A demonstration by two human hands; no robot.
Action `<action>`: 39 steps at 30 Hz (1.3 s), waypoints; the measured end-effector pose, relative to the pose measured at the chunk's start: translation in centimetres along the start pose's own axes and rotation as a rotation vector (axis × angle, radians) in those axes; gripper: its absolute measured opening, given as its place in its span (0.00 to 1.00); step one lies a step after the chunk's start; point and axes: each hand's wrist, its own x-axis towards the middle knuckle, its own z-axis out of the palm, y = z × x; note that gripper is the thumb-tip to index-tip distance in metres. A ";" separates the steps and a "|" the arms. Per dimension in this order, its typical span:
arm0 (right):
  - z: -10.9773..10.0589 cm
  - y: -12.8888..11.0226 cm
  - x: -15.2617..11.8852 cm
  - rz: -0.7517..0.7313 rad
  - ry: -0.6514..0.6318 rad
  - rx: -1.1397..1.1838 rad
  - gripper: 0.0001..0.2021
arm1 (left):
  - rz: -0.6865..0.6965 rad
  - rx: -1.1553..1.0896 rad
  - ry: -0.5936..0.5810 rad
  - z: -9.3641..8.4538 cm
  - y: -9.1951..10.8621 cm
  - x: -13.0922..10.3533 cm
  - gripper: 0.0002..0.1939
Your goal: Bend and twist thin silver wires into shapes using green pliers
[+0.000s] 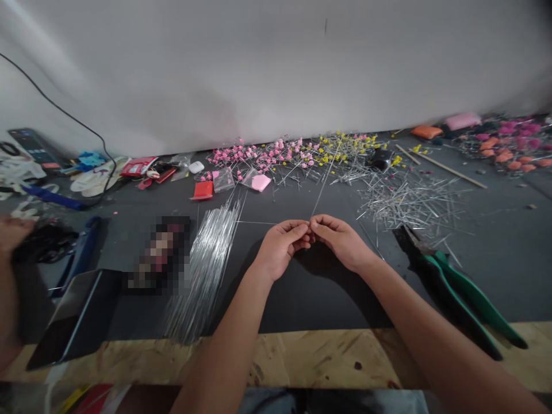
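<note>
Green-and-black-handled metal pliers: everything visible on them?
The green-and-black-handled metal pliers lie right of the right forearm on the dark work surface. Their dark metal jaws point away and leftward, near the loose silver wires; contact is unclear. The handles, seemingly plastic- or rubber-coated, spread slightly, their ends over the light wood-patterned front edge. No hand holds them.

Dark tabletop (pixel 310 307) under wire bundle (pixel 207 259), green-handled pliers (pixel 459 282)

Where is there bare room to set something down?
Bare dark surface: below the left hand and right hand to the wooden edge; mostly bare between pliers and orange balls. Crowded: along the wall, pink beads and yellow beads.
</note>
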 end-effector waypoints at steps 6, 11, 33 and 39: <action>-0.2 0.0 0.0 0.023 -0.015 0.111 0.07 | 0.001 -0.040 -0.049 0.0 0.0 0.0 0.08; -0.2 -0.3 0.0 0.034 -0.039 0.106 0.07 | -0.004 -0.032 -0.026 -0.2 0.0 0.0 0.07; -0.5 -0.2 0.1 0.067 -0.058 0.141 0.07 | -0.005 -0.028 0.007 0.0 0.1 -0.2 0.07; -0.4 -0.2 0.1 0.052 -0.029 0.109 0.07 | -0.006 -0.012 0.010 0.1 0.1 -0.3 0.08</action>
